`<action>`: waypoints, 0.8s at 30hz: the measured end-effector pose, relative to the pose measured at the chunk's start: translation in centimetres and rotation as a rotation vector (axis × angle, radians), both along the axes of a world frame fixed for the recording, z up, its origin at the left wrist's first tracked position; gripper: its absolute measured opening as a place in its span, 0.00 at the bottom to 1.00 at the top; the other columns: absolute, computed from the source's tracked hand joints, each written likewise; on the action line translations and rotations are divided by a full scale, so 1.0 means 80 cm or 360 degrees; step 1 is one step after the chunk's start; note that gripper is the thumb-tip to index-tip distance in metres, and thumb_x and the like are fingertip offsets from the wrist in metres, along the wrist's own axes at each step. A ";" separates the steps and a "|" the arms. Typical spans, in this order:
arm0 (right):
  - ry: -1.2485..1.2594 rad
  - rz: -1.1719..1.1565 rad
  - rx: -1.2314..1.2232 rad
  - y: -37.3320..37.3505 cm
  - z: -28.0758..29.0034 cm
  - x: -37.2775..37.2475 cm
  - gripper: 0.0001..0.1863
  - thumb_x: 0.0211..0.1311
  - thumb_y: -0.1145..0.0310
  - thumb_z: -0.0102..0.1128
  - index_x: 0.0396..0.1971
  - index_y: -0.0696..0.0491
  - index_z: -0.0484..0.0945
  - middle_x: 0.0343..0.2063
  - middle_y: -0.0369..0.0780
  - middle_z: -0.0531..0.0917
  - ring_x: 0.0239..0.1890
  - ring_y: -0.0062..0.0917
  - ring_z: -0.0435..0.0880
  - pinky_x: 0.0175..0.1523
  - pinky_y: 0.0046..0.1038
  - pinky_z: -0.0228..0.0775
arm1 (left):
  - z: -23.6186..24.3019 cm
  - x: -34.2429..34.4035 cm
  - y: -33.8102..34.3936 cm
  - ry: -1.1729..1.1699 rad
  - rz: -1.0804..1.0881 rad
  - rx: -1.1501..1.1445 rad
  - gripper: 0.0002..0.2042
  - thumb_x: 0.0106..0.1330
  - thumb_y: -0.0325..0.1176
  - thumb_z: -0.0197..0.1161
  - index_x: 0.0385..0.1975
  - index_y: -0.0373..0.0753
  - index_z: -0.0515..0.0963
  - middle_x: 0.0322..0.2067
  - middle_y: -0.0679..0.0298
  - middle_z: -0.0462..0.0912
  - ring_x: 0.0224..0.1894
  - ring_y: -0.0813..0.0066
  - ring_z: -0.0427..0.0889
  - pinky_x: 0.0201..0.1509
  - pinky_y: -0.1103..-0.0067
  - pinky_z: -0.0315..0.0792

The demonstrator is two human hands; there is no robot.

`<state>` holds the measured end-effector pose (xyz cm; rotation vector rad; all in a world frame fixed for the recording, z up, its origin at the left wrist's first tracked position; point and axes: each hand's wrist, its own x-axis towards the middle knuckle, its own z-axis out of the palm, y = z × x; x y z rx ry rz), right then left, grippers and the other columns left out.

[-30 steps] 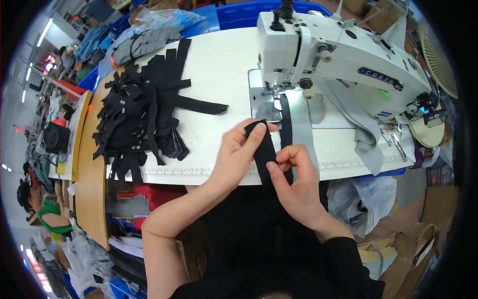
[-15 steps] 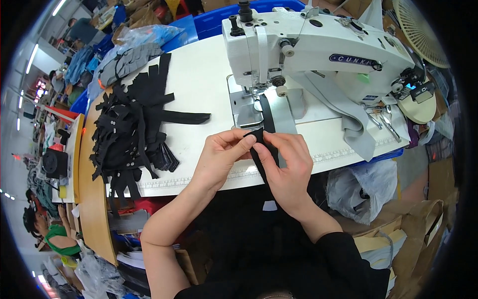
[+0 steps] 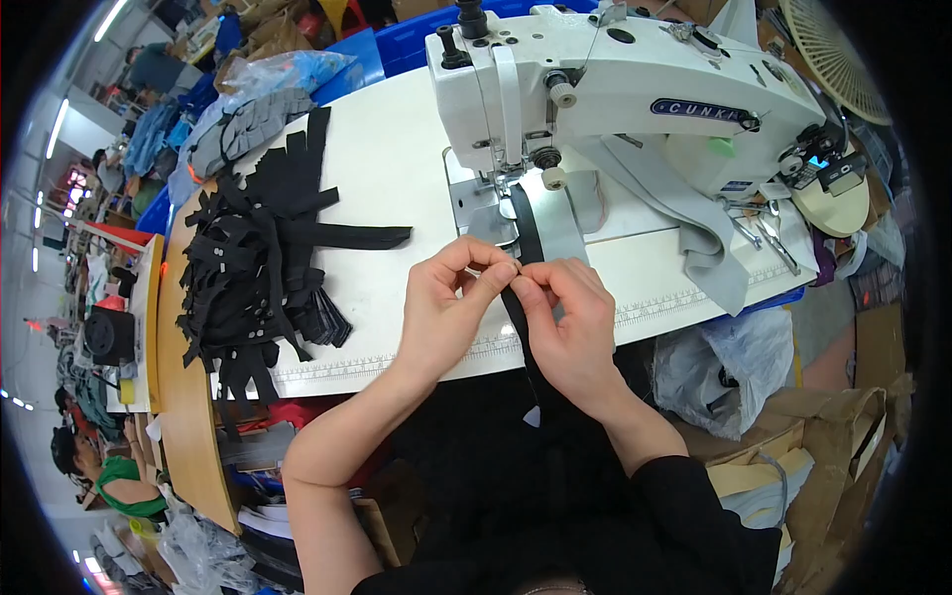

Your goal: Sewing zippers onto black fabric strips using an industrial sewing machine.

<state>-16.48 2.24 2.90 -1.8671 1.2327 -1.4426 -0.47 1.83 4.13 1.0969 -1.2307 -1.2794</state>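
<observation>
A left hand (image 3: 443,312) and a right hand (image 3: 567,332) pinch a black strip (image 3: 517,319) between thumbs and fingers, tips almost meeting, as the strip hangs past the near edge of a white table (image 3: 392,293). Just beyond, a black band (image 3: 527,226) and a grey band (image 3: 562,236) lie at a sewing machine (image 3: 605,94). Black strips heap up at left (image 3: 248,263); tools (image 3: 775,243) lie at right, a fan (image 3: 838,55) at far right.

Table (image 3: 387,178) | strip pile (image 3: 248,253) on left | sewing machine (image 3: 635,89) on right
</observation>
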 end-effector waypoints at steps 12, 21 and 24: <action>-0.0128 0.0309 0.0670 -0.008 -0.013 -0.008 0.13 0.74 0.63 0.65 0.45 0.58 0.81 0.24 0.39 0.82 0.28 0.33 0.82 0.33 0.35 0.72 | -0.025 0.000 -0.052 0.0268 0.0352 0.0068 0.06 0.74 0.31 0.68 0.39 0.35 0.86 0.34 0.70 0.86 0.37 0.87 0.77 0.44 0.86 0.70; 0.0444 -0.0101 0.0214 -0.042 -0.013 0.010 0.14 0.70 0.59 0.67 0.40 0.56 0.84 0.25 0.39 0.81 0.31 0.37 0.79 0.36 0.39 0.71 | -0.029 0.002 -0.073 0.0049 0.0223 0.0153 0.07 0.72 0.29 0.70 0.44 0.33 0.87 0.34 0.70 0.86 0.34 0.87 0.76 0.41 0.86 0.70; 0.0332 -0.0097 0.0179 -0.045 -0.017 0.012 0.11 0.68 0.61 0.68 0.37 0.54 0.86 0.26 0.39 0.81 0.33 0.38 0.79 0.38 0.38 0.71 | -0.032 0.012 -0.076 0.0188 0.0186 0.0113 0.07 0.72 0.28 0.70 0.44 0.33 0.87 0.34 0.70 0.86 0.35 0.87 0.77 0.43 0.86 0.72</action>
